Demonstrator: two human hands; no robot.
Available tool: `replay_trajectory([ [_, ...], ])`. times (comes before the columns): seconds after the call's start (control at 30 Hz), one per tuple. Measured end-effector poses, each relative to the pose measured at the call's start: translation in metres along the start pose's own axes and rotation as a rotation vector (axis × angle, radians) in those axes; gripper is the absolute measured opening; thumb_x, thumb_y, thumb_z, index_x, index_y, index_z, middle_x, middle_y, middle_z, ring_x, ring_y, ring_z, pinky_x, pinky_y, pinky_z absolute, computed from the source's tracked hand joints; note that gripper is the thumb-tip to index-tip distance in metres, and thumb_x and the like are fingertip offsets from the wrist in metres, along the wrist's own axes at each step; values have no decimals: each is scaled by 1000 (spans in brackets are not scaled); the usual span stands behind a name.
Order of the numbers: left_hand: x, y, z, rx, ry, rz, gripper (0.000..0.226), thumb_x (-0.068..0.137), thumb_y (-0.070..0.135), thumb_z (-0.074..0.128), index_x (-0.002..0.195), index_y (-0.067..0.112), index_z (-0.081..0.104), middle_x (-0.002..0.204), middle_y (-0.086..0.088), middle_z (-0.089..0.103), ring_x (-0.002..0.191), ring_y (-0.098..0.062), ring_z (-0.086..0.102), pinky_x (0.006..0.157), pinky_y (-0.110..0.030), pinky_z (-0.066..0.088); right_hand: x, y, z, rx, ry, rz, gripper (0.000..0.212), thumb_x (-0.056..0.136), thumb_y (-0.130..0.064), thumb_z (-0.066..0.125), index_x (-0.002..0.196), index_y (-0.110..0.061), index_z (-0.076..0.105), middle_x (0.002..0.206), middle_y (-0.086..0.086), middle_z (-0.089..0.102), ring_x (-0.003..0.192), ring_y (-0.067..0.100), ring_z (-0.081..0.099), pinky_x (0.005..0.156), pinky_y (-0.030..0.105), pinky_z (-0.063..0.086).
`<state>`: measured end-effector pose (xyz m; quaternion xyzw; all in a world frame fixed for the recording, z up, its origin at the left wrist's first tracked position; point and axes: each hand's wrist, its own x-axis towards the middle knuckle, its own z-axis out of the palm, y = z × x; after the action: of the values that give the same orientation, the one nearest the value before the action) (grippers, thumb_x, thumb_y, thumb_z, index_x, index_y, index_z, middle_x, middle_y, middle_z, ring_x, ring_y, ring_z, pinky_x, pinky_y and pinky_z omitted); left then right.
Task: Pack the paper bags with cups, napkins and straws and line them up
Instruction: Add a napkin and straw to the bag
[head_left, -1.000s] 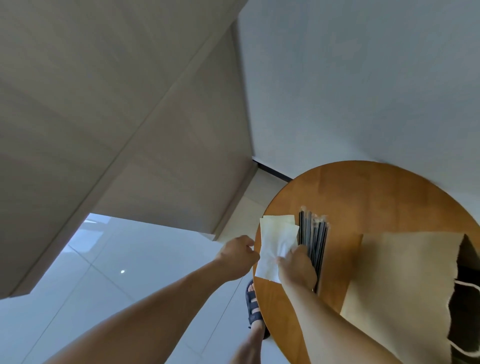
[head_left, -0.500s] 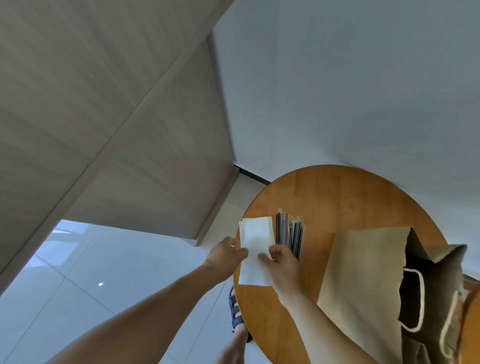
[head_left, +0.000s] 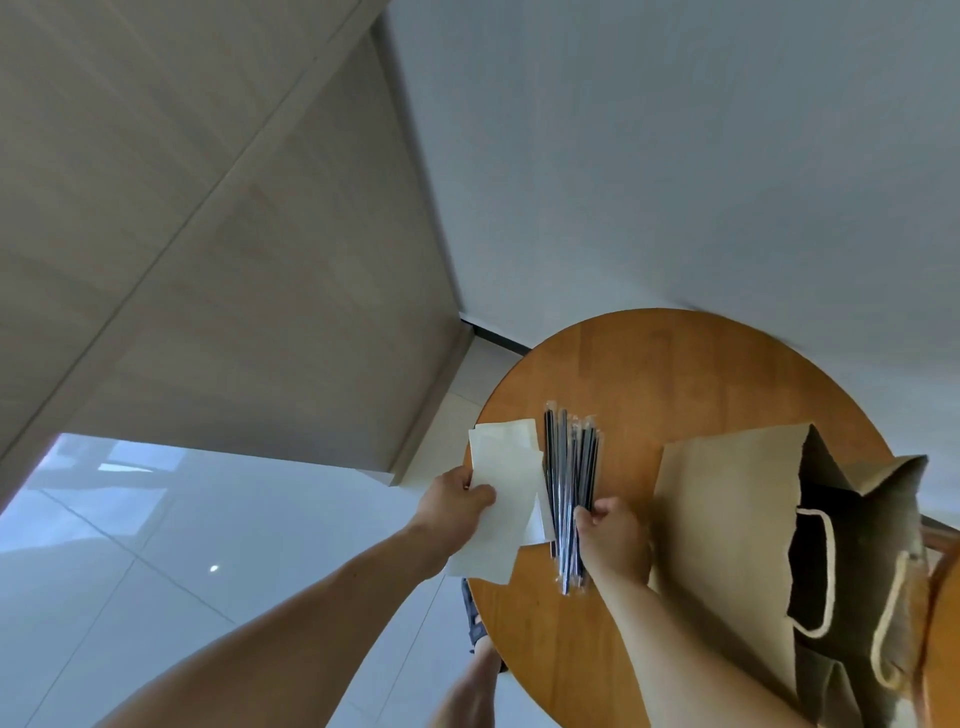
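Note:
My left hand pinches a white napkin by its left edge and holds it just off the left rim of the round wooden table. More napkins lie under it. A bundle of black wrapped straws lies beside the napkins. My right hand has its fingers curled on the near part of that bundle. A brown paper bag with rope handles lies on its side to the right, its dark mouth facing right.
The table stands close to a pale wall and a wood-panelled wall at the left. Glossy white floor tiles spread to the lower left. My foot in a dark sandal shows beneath the table's edge.
My right hand let go of the napkin and moved right onto the straws. My left hand keeps the napkin, now lifted off the stack. The view shifted, showing more of the bag.

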<state>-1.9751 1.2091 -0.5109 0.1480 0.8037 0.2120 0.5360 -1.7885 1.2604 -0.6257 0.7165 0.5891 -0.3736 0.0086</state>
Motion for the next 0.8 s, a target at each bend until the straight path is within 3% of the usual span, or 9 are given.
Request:
replay_trajectory([
  [0.17, -1, -5, 3, 22, -3, -5, 19, 97, 25, 54, 115, 19, 55, 100, 3, 61, 80, -15, 59, 61, -23, 46, 10, 0, 5, -98, -60, -20, 20, 93, -35, 62, 104, -18, 64, 80, -6, 66, 68, 13, 64, 51, 24, 45],
  [0.3, -3, -7, 4, 42, 8, -10, 15, 97, 25, 55, 111, 18, 55, 101, 1, 61, 80, -16, 57, 69, -29, 47, 15, -1, 0, -104, -54, -44, 17, 92, -33, 64, 101, -18, 69, 63, -17, 54, 51, 2, 56, 41, 19, 40],
  [0.43, -6, -8, 7, 64, -12, -11, 22, 97, 27, 54, 118, 19, 56, 107, 0, 62, 85, -18, 59, 73, -29, 49, 17, 8, 0, -107, -67, -52, 22, 96, -29, 58, 110, -16, 69, 79, -8, 66, 60, 6, 57, 54, 26, 53],
  [0.5, -6, -8, 9, 76, -17, -2, 21, 97, 28, 54, 116, 20, 55, 106, 1, 62, 84, -18, 59, 67, -26, 47, 16, 11, -2, -82, -68, -32, 22, 96, -27, 58, 112, -17, 69, 82, -7, 67, 63, 8, 60, 55, 27, 54],
  [0.6, -7, -4, 13, 67, -17, 10, 22, 97, 29, 54, 117, 21, 54, 108, 1, 62, 85, -18, 59, 68, -27, 48, 12, 7, -10, 7, -16, -5, 16, 93, -27, 60, 105, -19, 67, 73, -13, 61, 61, 6, 60, 50, 24, 50],
  [0.73, -15, 8, 16, 33, -13, 36, 28, 99, 30, 53, 125, 23, 48, 116, -2, 59, 94, -21, 60, 79, -35, 53, -3, -7, -30, 173, -12, -26, 6, 90, -24, 66, 93, -20, 63, 78, -11, 62, 75, 14, 64, 69, 35, 58],
  [0.8, -21, 19, 16, 26, -14, 68, 32, 100, 28, 49, 131, 21, 43, 119, -3, 57, 94, -19, 58, 75, -31, 52, -13, -18, -46, 281, -13, -78, 6, 89, -21, 68, 90, -22, 62, 78, -13, 62, 80, 13, 64, 68, 22, 53],
])
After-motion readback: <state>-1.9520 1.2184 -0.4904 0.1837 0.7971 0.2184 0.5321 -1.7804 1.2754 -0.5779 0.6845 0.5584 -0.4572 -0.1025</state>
